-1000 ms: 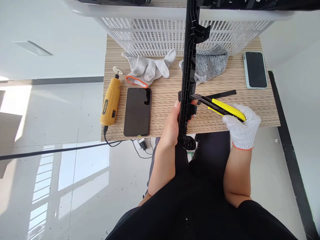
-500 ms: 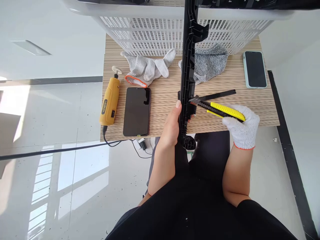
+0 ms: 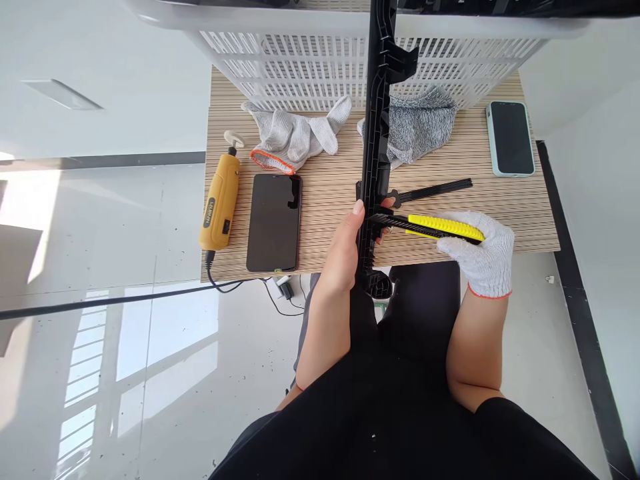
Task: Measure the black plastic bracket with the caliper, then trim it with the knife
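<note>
A long black ribbed plastic strip (image 3: 376, 133) runs from the top of the view down to my lap. My left hand (image 3: 345, 250), bare, is wrapped round its lower part; the thumb lies on the left side and some fingertips show on the right. In a white work glove with an orange cuff, my right hand (image 3: 483, 250) grips a yellow and black utility knife (image 3: 440, 227). The knife's blade points left, its tip at the strip's right side beside the left thumb. Whether the blade cuts into the plastic I cannot tell. A thin black bar (image 3: 435, 191) lies behind the knife.
On the wooden table (image 3: 320, 193) are a yellow rotary tool (image 3: 220, 203) with a cord, a dark tablet or phone (image 3: 274, 223), a white glove (image 3: 295, 137), a grey knitted cloth (image 3: 423, 127) and a phone (image 3: 511, 139). A white slatted basket (image 3: 310, 67) stands at the back.
My right hand has brought the knife slightly left and down, so its tip is now lower along the strip. My left hand and the strip stay almost in place.
</note>
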The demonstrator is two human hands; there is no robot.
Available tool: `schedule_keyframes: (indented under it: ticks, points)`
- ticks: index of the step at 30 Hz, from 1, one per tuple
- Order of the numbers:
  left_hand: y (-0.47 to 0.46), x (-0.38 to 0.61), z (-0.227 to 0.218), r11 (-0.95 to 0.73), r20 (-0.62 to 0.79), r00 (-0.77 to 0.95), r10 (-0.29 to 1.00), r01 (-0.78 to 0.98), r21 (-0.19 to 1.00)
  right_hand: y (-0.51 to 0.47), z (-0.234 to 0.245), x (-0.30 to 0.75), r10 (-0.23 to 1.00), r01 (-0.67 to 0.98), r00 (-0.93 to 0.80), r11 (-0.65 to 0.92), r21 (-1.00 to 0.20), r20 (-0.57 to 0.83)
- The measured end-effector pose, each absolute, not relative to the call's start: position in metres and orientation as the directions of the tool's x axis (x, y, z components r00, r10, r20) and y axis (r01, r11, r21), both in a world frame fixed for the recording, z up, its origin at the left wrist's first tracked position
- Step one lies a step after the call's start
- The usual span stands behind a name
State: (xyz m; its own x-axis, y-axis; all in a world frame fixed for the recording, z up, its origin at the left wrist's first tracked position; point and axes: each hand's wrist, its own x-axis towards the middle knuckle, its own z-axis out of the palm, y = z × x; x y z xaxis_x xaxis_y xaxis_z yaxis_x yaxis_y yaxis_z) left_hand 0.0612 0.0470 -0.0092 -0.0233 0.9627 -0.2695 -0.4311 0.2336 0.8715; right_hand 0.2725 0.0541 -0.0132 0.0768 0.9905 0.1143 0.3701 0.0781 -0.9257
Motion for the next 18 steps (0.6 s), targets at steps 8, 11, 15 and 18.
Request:
schedule_keyframes:
  ticks: [8, 11, 15, 18]
  points:
    - [0.0467, 0.0607, -0.0110, 0.207, -0.233, 0.002, 0.973, -0.469, 0.859, 0.0549, -0.0161, 0.2739, 0.985, 0.358, 0.120, 0.072, -0.931, 0.122]
    - [0.0467, 0.0611, -0.0104, 0.214, -0.246, -0.008, 0.969, -0.469, 0.857, 0.0543, -0.0143, 0.2725, 0.987, 0.364, 0.099, 0.082, -0.928, 0.126]
    - [0.0472, 0.0620, -0.0085, 0.243, -0.280, -0.022, 0.960, -0.438, 0.865, 0.0540, -0.0133, 0.2708, 0.986, 0.346, 0.109, 0.078, -0.935, 0.123]
    - [0.0476, 0.0622, -0.0082, 0.243, -0.278, -0.020, 0.960, -0.430, 0.870, 0.0547, -0.0145, 0.2721, 0.989, 0.326, 0.116, 0.052, -0.944, 0.095]
